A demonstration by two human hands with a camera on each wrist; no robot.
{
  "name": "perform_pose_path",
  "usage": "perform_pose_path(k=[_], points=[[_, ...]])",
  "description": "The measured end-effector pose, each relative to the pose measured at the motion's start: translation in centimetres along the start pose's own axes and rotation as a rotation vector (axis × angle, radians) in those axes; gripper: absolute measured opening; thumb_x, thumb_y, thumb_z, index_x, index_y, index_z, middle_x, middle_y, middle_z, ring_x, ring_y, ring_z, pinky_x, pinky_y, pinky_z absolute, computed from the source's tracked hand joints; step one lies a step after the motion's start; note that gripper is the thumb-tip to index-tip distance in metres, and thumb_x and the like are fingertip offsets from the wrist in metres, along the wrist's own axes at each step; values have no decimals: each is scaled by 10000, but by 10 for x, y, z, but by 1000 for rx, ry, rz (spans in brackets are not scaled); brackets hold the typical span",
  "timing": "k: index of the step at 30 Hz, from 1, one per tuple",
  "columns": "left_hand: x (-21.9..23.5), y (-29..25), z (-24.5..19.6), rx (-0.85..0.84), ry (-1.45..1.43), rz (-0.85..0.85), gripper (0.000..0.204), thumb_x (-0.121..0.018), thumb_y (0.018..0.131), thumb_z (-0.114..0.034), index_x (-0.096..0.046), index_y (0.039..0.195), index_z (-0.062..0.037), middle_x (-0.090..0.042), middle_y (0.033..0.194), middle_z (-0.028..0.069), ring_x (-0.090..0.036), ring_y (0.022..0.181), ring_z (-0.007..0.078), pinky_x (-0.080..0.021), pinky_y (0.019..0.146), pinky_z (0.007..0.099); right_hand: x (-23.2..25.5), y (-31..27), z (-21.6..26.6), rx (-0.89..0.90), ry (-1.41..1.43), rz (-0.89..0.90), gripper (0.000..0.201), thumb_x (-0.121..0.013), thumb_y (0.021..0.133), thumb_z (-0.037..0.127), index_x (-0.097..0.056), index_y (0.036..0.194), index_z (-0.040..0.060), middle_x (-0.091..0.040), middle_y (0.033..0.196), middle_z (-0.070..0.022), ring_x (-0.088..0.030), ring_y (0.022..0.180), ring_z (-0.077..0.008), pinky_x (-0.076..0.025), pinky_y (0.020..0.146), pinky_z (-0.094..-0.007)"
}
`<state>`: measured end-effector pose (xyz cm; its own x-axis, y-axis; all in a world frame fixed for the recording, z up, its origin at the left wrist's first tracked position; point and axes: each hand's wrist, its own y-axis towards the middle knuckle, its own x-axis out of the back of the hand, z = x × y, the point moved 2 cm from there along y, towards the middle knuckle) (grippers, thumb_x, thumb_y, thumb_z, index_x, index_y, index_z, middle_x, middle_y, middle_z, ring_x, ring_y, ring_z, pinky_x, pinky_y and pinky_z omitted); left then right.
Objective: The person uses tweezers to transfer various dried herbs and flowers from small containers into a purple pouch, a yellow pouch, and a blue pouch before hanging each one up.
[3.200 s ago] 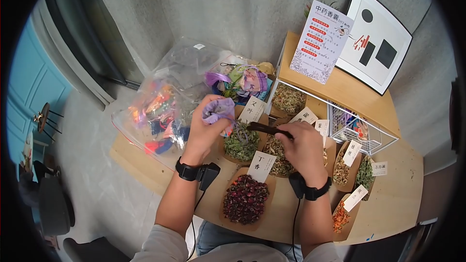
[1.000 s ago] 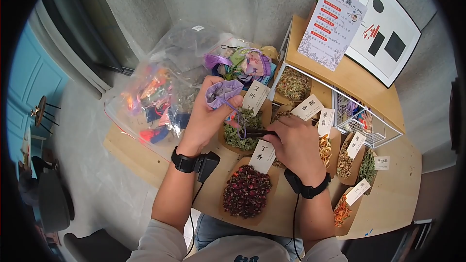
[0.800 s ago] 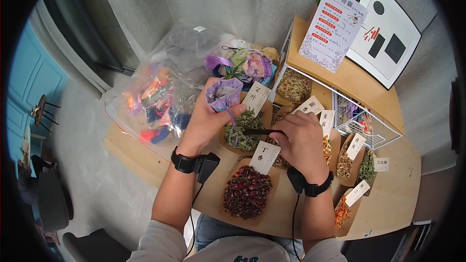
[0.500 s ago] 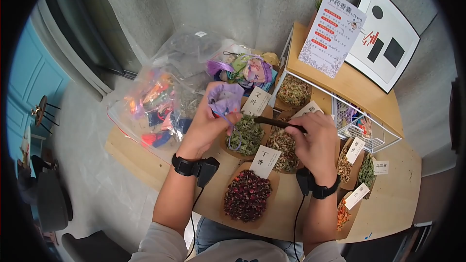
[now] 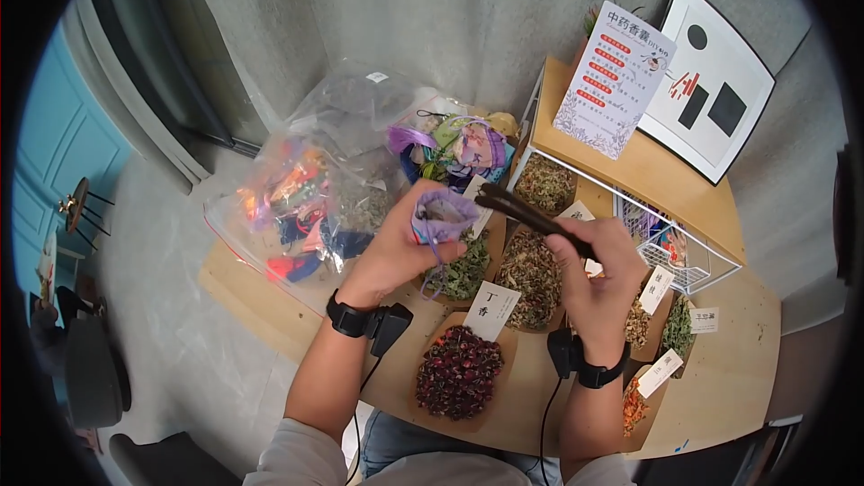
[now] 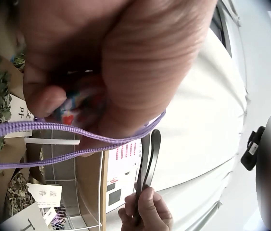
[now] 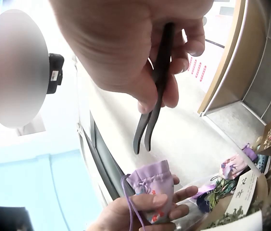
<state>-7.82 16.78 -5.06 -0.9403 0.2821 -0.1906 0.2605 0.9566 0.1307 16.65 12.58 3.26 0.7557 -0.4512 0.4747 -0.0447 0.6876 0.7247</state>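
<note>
My left hand (image 5: 394, 250) grips a small purple drawstring pouch (image 5: 445, 208) with its mouth facing up; the cord hangs below. Dark tongs (image 5: 522, 210) are pinched in my right hand (image 5: 605, 281), their tips just right of the pouch's mouth. In the right wrist view the tongs (image 7: 160, 72) point down at the pouch (image 7: 152, 179), their two tips slightly apart with nothing visible between them. Beneath the hands are trays of green leaves (image 5: 468, 272) and brown dried herbs (image 5: 531, 274). Dark red buds (image 5: 459, 373) fill a tray nearer the body.
A clear plastic bag (image 5: 306, 207) of colourful items lies at the left, with patterned pouches (image 5: 468, 144) behind. At the right stand a wooden shelf (image 5: 693, 202), a printed sign (image 5: 615, 81), a framed picture (image 5: 720, 81) and a wire basket (image 5: 679, 256). Orange petals (image 5: 634, 405) fill a front tray.
The tongs have come up from the green leaves to beside the pouch's mouth. My left hand and the pouch have shifted slightly right and lower in the head view.
</note>
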Motion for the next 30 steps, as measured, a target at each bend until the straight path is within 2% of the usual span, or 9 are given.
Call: perform_pose_path(k=[5,7,11,18,19,21,25,27,30], points=[[1,4,-1,-42,-4,-82,716,-883,789,135,-560,1386,-94,-701,1288,10,-657,1210,120,-548,1046,300,0,-3,-10,-78,-139,139,176,-893,832,96,-815,983,51,-724,841,-109,-661,786,-319,-521,699,-392],[0,3,-2,-23,-49,-98,732,-886,774,144,-561,1387,-89,-711,1290,24,-661,1205,122,-551,1039,304,-6,-7,-13,-77,-240,321,177,-894,825,133,-824,977,75,-729,840,-95,-675,801,-321,-533,701,-407],[4,1,0,-14,-42,-130,592,-844,833,113,-604,1346,-58,-719,1231,12,-671,1153,110,-548,1008,292,-17,-15,-4,-38,-280,449,168,-891,802,141,-826,949,93,-728,873,-64,-684,844,-311,-562,723,-439],[2,1,-2,-68,-70,-198,438,-817,901,27,-675,1309,-49,-732,1098,-16,-677,956,86,-550,832,272,-29,-19,-2,22,-202,456,197,-865,817,112,-814,1006,98,-720,973,-61,-687,930,-297,-573,768,-422],[4,1,-2,-66,-66,-199,438,-817,901,27,-675,1309,-49,-732,1098,-16,-677,956,86,-550,832,272,-32,-20,0,54,-196,457,203,-858,817,102,-809,1014,94,-716,976,-62,-683,934,-294,-572,771,-422],[6,1,0,-63,-28,-203,416,-827,922,0,-702,1318,-22,-766,1209,27,-700,1085,109,-556,984,300,-39,-24,1,84,-187,457,209,-850,817,91,-804,1021,89,-713,979,-64,-679,938,-292,-571,774,-421],[7,1,1,-25,-13,-203,406,-824,924,6,-704,1311,-22,-771,1190,24,-704,1085,113,-552,989,296,-40,-25,-2,153,-288,492,165,-841,807,81,-799,967,77,-706,946,-63,-668,911,-292,-572,772,-422],[5,2,-1,-42,-17,-216,428,-816,911,29,-684,1310,-50,-728,1111,-20,-671,972,79,-548,830,270,-33,-22,-5,158,-318,510,151,-839,805,81,-798,950,76,-706,937,-62,-666,904,-293,-572,773,-421],[3,1,0,-38,-11,-196,429,-818,917,23,-683,1318,-48,-738,1128,-11,-685,1014,93,-557,883,280,-17,-14,-9,16,-314,508,132,-847,817,98,-807,941,84,-727,918,-67,-683,901,-305,-572,770,-432]])
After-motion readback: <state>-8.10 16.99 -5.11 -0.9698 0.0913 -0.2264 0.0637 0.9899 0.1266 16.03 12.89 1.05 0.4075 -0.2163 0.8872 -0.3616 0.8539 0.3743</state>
